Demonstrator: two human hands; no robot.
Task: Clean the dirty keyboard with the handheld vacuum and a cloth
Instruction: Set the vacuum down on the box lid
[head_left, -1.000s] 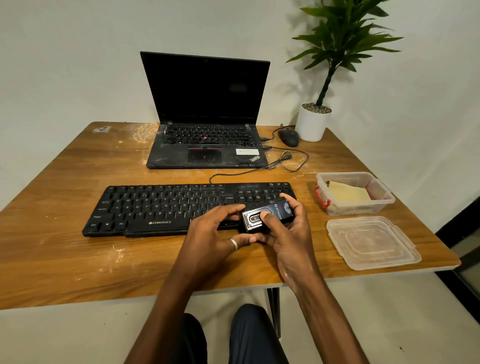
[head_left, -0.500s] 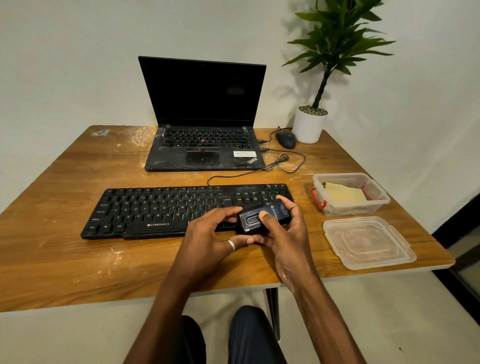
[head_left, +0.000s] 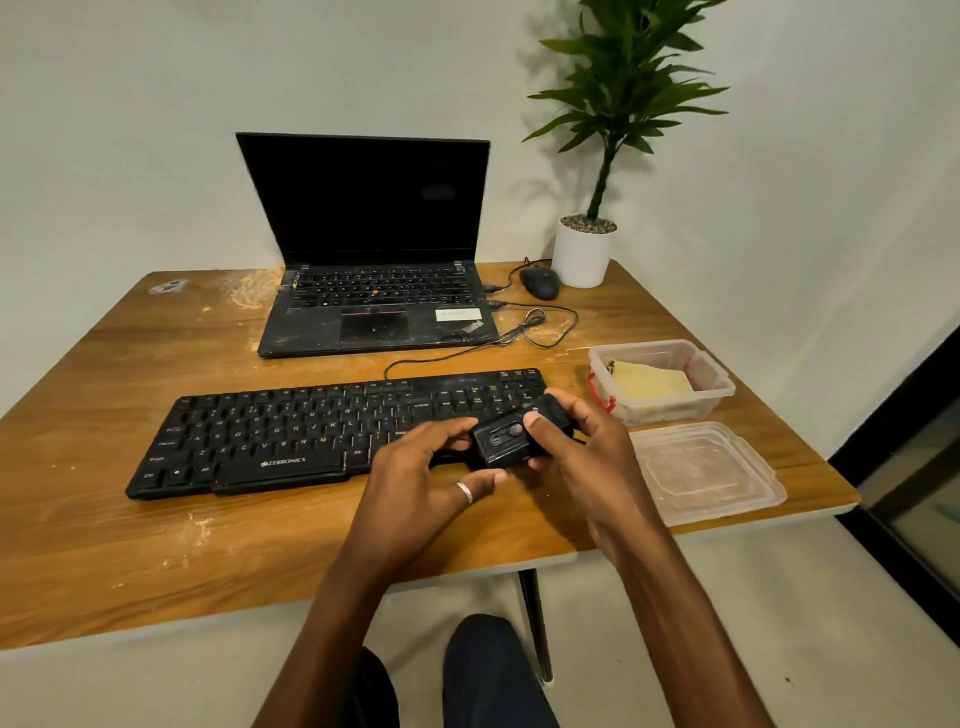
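Gripping the little black handheld vacuum (head_left: 511, 439) with the right hand (head_left: 589, 460), fingers wrapped round its far end, thumb on top. Pinching the near end between left hand (head_left: 415, 483) thumb and forefinger. Held right over the right end of the black keyboard (head_left: 291, 431) on the wooden table (head_left: 156, 545). Yellow cloth (head_left: 652, 384) off to the right in a clear tub (head_left: 722, 385), apart from both hands.

keyboard (head_left: 291, 431): black, flat | vacuum (head_left: 506, 444): black, over its right end | cloth (head_left: 654, 384): yellow, in tub (head_left: 723, 388)

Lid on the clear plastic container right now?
No, the clear rectangular plastic lid lies flat on the wooden table, in front of the open clear plastic container.
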